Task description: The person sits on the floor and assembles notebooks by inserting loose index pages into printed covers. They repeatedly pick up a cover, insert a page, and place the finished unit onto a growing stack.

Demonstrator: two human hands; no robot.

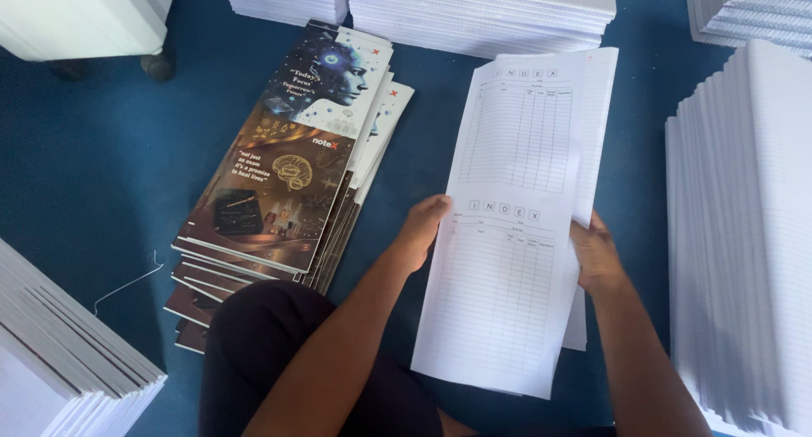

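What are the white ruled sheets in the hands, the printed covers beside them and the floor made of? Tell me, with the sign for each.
White ruled sheets: thin matte paper, it seems; they bend between the left hand and right hand. Printed covers: probably glossy coated card, with sheen on the dark print. Floor: blue, looks like carpet or felt, dull and without glare.

A deep blue carpet (101, 166) covers the floor, lit brightly and evenly. Past the fingertips, at the far left, the base of a white cabinet (80, 14) stands on a dark foot (158, 65). A thin white thread (127, 285) lies loose on the carpet.
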